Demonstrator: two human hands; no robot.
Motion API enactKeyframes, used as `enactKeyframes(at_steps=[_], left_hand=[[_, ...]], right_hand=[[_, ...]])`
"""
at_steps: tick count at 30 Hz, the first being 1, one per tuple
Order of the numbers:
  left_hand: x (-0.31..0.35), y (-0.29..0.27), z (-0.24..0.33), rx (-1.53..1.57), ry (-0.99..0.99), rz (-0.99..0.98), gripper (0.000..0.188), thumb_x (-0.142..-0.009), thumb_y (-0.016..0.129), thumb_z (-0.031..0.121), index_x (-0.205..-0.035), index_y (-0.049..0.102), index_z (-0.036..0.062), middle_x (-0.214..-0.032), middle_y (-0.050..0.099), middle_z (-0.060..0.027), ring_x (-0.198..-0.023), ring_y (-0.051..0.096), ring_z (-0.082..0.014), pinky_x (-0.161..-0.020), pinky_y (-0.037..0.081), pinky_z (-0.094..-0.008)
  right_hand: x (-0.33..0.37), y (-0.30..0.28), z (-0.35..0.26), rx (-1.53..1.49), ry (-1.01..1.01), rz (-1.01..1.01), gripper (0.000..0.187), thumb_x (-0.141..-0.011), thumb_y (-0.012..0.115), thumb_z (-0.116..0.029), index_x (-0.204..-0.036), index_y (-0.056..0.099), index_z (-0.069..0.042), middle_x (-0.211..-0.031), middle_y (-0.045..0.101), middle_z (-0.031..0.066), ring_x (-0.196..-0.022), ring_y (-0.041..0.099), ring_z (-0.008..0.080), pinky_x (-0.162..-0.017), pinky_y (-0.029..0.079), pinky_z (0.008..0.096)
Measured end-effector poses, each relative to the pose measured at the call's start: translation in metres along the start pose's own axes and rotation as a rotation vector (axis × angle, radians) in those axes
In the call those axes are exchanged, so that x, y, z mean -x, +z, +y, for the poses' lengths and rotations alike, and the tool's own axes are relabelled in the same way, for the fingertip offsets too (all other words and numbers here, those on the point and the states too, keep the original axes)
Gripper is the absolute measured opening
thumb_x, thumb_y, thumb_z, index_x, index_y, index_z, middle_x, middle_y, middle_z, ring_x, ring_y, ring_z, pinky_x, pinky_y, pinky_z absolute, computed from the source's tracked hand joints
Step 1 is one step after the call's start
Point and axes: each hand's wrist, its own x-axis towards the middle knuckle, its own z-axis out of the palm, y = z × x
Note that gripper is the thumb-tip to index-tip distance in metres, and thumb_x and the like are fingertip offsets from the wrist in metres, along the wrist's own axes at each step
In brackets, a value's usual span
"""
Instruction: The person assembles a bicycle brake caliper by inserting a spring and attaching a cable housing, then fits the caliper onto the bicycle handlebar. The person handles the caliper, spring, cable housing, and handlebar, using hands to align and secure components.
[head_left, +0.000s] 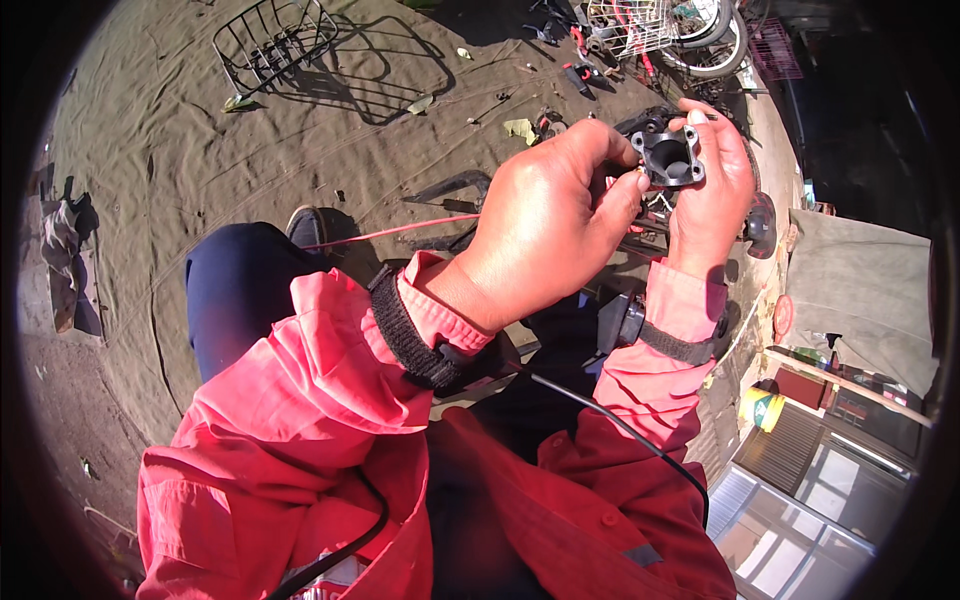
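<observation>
Currently, right hand [718,190] grips a black bracket [669,160] toward two o'clock; left hand [550,220] pinches its nine-o'clock edge; wire rack [278,45] lies toward eleven.

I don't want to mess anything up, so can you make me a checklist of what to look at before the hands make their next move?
1. Black part held: ok, the right hand has it.
2. Hole easy to see: ok, the round opening faces up toward the camera.
3. Left hand in place: ok, its thumb and finger are at the part's edge.
4. Something small pinched there: cannot tell, the fingers hide it.
5. Tools put away: not ok, a red-and-black tool lies on the brown cloth.
6. Red cord off the shoe: cannot tell, it runs very close.
</observation>
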Motion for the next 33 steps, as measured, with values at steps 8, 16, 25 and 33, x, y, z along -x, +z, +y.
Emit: enactKeyframes(at_steps=[8, 16, 25, 33], left_hand=[[-0.001, 0.0, -0.002, -0.068, 0.144, 0.011, 0.015, -0.095, 0.076, 0.007, -0.106, 0.068, 0.0005, -0.088, 0.07, -0.0115, -0.076, 0.07, -0.0186, -0.068, 0.056, -0.0315], [0.008, -0.004, -0.004, -0.127, 0.244, -0.006, 0.02, -0.088, 0.079, 0.002, -0.106, 0.069, 0.0021, -0.091, 0.07, -0.0127, -0.079, 0.072, -0.0289, -0.069, 0.056, -0.0337], [0.017, -0.009, -0.001, -0.15, 0.374, -0.049, 0.028, -0.084, 0.081, 0.0, -0.108, 0.069, 0.0071, -0.079, 0.063, -0.0087, -0.064, 0.066, -0.0282, -0.055, 0.051, -0.0373], [0.021, -0.014, 0.003, -0.218, 0.427, -0.145, 0.034, -0.078, 0.08, -0.003, -0.109, 0.07, 0.0078, -0.076, 0.06, -0.0065, -0.06, 0.063, -0.0282, -0.052, 0.049, -0.0386]], right_hand=[[0.003, -0.004, -0.001, 0.153, -0.053, 0.008, 0.021, -0.106, 0.065, -0.016, -0.113, 0.075, 0.001, -0.09, 0.071, -0.0003, -0.076, 0.058, 0.0042, -0.068, 0.046, 0.0214], [0.017, -0.006, -0.005, 0.102, -0.009, 0.011, 0.02, -0.106, 0.066, -0.017, -0.112, 0.075, -0.001, -0.085, 0.07, -0.0015, -0.068, 0.05, 0.0021, -0.062, 0.038, 0.0197], [0.045, -0.011, -0.013, 0.091, 0.07, 0.049, 0.021, -0.107, 0.065, -0.019, -0.119, 0.071, -0.002, -0.094, 0.07, 0.0008, -0.083, 0.062, 0.0074, -0.077, 0.049, 0.0217], [0.059, -0.013, -0.019, 0.134, 0.053, 0.038, 0.022, -0.109, 0.063, -0.018, -0.118, 0.071, 0.0, -0.094, 0.071, 0.003, -0.083, 0.062, 0.0086, -0.077, 0.051, 0.0238]])
